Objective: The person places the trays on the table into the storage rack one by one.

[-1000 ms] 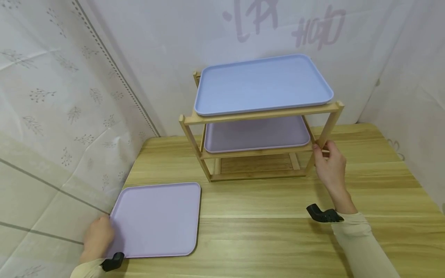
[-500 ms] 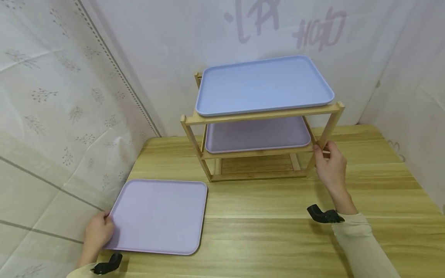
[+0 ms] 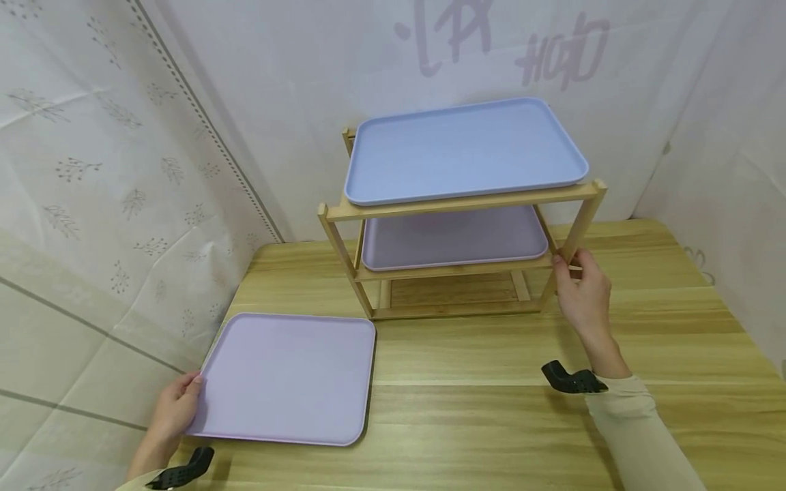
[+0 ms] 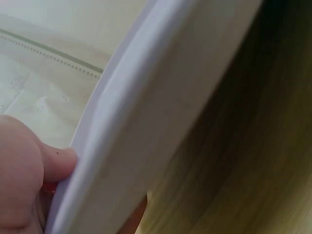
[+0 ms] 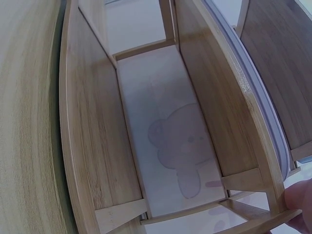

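My left hand (image 3: 174,408) grips a lilac rectangular tray (image 3: 285,378) by its left edge, at the left of the table. In the left wrist view the thumb (image 4: 59,163) lies on the rim and a fingertip shows below, with the wooden surface visible beneath the tray. My right hand (image 3: 583,293) holds the right front post of a three-tier wooden rack (image 3: 460,202) at middle-shelf height. A light blue tray (image 3: 463,153) lies on the top tier and another lilac tray (image 3: 454,239) on the middle one. The bottom shelf (image 5: 97,131) bears nothing.
The rack stands towards the back of the wood-grain table (image 3: 467,409). A patterned cloth (image 3: 135,191) hangs close along the left side, near my left hand. Behind the rack is a pale cloth wall (image 3: 295,82) with writing.
The lilac tray in my left hand has moved right and slightly away from me, and its left thumb has come into view. My right hand, the rack and its trays stay put.
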### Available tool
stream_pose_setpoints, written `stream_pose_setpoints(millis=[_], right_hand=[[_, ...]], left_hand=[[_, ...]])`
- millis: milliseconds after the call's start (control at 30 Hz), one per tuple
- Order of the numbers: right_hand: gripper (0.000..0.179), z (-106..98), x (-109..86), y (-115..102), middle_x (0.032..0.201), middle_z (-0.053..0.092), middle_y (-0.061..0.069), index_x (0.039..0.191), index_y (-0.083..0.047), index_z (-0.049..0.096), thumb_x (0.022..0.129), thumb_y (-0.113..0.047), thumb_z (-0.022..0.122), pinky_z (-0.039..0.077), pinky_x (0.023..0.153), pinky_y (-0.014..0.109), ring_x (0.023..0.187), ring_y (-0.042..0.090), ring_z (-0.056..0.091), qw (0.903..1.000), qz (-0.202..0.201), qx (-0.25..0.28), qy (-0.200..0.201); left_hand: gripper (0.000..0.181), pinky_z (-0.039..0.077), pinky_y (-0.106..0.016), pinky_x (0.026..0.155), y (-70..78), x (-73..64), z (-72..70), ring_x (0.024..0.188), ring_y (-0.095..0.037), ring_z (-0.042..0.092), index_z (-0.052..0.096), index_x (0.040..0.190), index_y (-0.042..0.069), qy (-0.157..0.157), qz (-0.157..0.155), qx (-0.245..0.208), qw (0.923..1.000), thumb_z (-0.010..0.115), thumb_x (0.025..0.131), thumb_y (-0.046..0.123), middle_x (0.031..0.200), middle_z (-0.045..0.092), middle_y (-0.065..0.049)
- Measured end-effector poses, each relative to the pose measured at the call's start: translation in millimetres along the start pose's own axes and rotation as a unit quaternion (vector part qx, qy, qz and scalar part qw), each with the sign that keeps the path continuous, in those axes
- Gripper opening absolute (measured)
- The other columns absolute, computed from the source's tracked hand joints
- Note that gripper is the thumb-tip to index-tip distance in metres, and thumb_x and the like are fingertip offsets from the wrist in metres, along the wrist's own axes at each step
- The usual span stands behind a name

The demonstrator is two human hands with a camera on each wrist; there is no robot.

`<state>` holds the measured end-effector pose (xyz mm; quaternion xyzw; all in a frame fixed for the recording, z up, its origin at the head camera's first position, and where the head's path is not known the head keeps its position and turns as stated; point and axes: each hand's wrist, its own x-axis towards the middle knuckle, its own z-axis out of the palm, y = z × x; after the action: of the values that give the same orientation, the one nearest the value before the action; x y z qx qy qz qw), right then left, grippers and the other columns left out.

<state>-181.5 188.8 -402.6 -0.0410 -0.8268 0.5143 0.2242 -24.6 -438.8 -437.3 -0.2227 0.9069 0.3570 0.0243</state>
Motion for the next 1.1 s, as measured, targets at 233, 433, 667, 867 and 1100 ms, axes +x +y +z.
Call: stream_pose_setpoints(millis=[233, 433, 667, 867, 1100], right_hand=[[0.031, 0.9, 0.2, 1.0, 0.106, 0.065, 0.022, 0.114, 0.001, 0.061, 0.098, -0.024, 0.052, 0.048, 0.050, 0.008, 0.073, -0.011, 0.052, 1.0000, 0.003, -0.002, -0.001], [0.031, 1.7, 1.1, 0.9, 0.106, 0.065, 0.021, 0.113, 0.001, 0.061, 0.098, -0.025, 0.052, 0.048, 0.050, 0.008, 0.074, -0.006, 0.055, 1.0000, 0.005, -0.003, 0.001], [0.031, 1.2, 1.5, 0.0, 0.106, 0.065, 0.023, 0.113, 0.002, 0.062, 0.097, -0.024, 0.053, 0.047, 0.049, 0.007, 0.071, -0.016, 0.050, 1.0000, -0.004, 0.006, 0.005], [0.031, 1.7, 1.5, -0.7, 0.106, 0.066, 0.023, 0.112, 0.002, 0.062, 0.097, -0.024, 0.053, 0.047, 0.049, 0.007, 0.070, -0.016, 0.051, 1.0000, -0.002, 0.007, 0.002], [0.030, 1.8, 1.2, -0.8, 0.104, 0.065, 0.022, 0.112, 0.001, 0.062, 0.098, -0.024, 0.053, 0.048, 0.049, 0.009, 0.071, -0.013, 0.052, 1.0000, 0.004, 0.005, 0.000]], left_hand=[[0.059, 0.043, -0.009, 0.070, -7.3, -0.5, 2.6, 0.079, 0.016, 0.043, 0.027, 0.139, -0.021, -0.042, -0.041, -0.052, 0.9970, 0.023, 0.105, 0.026, 0.122, 0.052, -0.031], [0.050, 0.050, -0.022, 0.064, -14.8, -7.7, 10.7, 0.070, 0.003, 0.053, 0.048, 0.131, -0.009, -0.027, -0.053, -0.118, 0.9912, 0.030, 0.105, 0.030, 0.079, 0.060, 0.012], [0.051, 0.053, -0.024, 0.065, -10.2, -12.9, 16.3, 0.072, -0.001, 0.059, 0.043, 0.134, -0.005, -0.062, -0.074, -0.186, 0.9778, 0.036, 0.104, 0.036, 0.077, 0.058, 0.020], [0.019, 0.056, -0.028, 0.064, -8.3, -18.6, 22.4, 0.073, -0.006, 0.063, 0.059, 0.093, 0.034, -0.081, -0.066, -0.271, 0.9569, 0.043, 0.103, 0.030, 0.080, 0.064, 0.013], [0.029, 0.056, -0.028, 0.075, -7.6, -23.7, 28.5, 0.089, -0.006, 0.066, 0.063, 0.104, 0.029, -0.227, -0.022, -0.381, 0.8960, 0.035, 0.106, 0.021, 0.096, 0.069, 0.009]])
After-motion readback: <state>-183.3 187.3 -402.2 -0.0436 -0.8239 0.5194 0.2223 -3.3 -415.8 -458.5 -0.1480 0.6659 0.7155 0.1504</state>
